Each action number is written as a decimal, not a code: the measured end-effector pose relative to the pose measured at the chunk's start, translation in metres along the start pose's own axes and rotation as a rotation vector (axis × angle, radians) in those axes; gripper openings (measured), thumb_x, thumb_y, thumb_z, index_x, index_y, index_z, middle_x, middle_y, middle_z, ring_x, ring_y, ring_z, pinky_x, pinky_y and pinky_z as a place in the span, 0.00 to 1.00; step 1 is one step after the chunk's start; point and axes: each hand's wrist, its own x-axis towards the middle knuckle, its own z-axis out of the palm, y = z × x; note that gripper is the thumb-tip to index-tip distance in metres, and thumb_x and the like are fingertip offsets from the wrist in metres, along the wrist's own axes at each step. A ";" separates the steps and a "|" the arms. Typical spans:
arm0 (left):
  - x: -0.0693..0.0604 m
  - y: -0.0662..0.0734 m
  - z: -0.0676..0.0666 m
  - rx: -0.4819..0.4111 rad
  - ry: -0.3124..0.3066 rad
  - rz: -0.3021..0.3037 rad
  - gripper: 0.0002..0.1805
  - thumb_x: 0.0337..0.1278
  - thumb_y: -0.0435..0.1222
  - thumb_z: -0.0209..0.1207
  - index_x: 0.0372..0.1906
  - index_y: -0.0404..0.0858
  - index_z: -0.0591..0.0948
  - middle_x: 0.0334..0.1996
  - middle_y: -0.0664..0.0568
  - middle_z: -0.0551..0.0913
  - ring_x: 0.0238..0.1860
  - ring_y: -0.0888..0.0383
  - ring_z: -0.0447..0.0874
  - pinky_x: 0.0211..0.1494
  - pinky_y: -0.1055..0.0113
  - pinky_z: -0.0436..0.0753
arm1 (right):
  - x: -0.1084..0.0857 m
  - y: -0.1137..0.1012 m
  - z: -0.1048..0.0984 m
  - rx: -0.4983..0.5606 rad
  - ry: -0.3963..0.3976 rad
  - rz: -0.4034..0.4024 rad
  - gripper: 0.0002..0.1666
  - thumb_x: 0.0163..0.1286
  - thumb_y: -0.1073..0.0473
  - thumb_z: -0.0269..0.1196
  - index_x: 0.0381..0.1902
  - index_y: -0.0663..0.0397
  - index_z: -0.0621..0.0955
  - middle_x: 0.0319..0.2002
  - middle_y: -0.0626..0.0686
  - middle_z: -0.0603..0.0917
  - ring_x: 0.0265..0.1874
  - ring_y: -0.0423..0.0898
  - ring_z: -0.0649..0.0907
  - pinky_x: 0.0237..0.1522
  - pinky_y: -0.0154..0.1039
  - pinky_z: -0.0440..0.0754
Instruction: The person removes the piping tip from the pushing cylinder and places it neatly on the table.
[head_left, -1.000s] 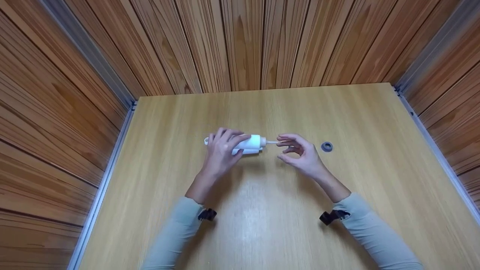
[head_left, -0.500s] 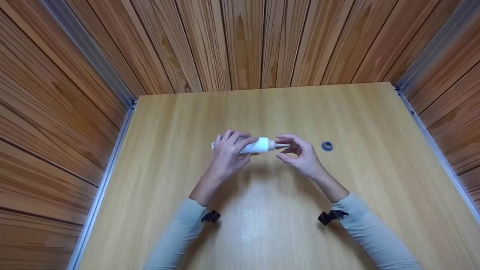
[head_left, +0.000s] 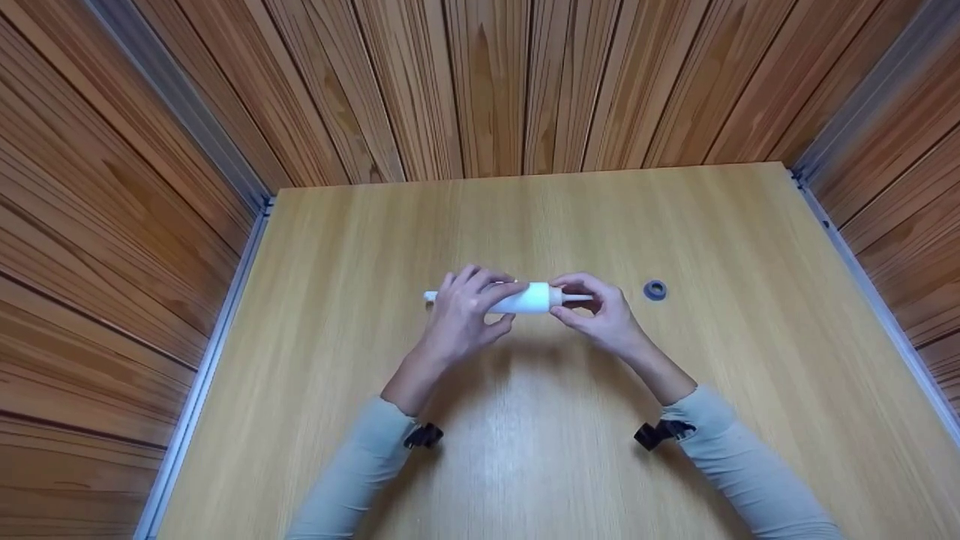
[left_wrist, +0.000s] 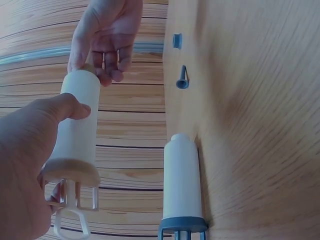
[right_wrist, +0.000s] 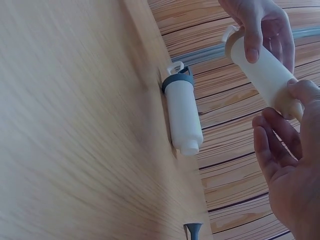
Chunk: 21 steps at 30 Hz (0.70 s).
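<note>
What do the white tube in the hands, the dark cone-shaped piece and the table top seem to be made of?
White tube: probably plastic, matte; its surface looks smooth, with soft shading. Dark cone-shaped piece: perhaps plastic; its colour looks even, though too small to be sure. Table top: wood or wood-look laminate, slightly glossy; it shows fine grain and a bright patch.

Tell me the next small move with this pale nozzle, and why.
Probably a gentle twist of the pale nozzle, perhaps to loosen it: the right grip pinches its base while the left grip holds the white tube. The dark-collared tube lies bare-tipped with a dark nozzle loose on the tabletop, which hints at removal.
</note>
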 end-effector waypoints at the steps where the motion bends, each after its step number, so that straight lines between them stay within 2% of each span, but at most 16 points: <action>1: 0.000 0.000 0.000 0.001 -0.001 0.003 0.25 0.62 0.42 0.82 0.64 0.52 0.92 0.59 0.53 0.93 0.59 0.49 0.87 0.54 0.53 0.85 | 0.000 0.000 0.000 -0.004 -0.001 0.001 0.21 0.73 0.73 0.73 0.62 0.68 0.85 0.57 0.66 0.92 0.53 0.35 0.91 0.59 0.30 0.89; 7: -0.001 -0.001 0.001 -0.025 -0.001 0.005 0.26 0.59 0.39 0.83 0.64 0.51 0.92 0.58 0.52 0.94 0.59 0.49 0.87 0.53 0.52 0.84 | -0.001 -0.001 0.000 -0.014 0.003 -0.004 0.20 0.72 0.73 0.74 0.61 0.68 0.86 0.56 0.64 0.92 0.53 0.35 0.92 0.58 0.30 0.90; 14: 0.002 0.000 -0.003 -0.019 -0.012 0.040 0.26 0.61 0.40 0.82 0.64 0.51 0.91 0.60 0.53 0.93 0.60 0.50 0.87 0.53 0.54 0.82 | -0.003 0.000 -0.002 -0.009 -0.002 -0.023 0.19 0.72 0.74 0.73 0.59 0.69 0.85 0.54 0.48 0.92 0.54 0.35 0.92 0.59 0.33 0.91; 21: 0.007 0.005 -0.008 0.025 -0.132 0.007 0.26 0.68 0.50 0.79 0.68 0.54 0.88 0.64 0.53 0.92 0.64 0.49 0.90 0.59 0.50 0.79 | -0.006 -0.002 -0.003 -0.015 -0.025 -0.052 0.19 0.71 0.76 0.73 0.58 0.70 0.85 0.55 0.59 0.92 0.54 0.35 0.92 0.60 0.31 0.90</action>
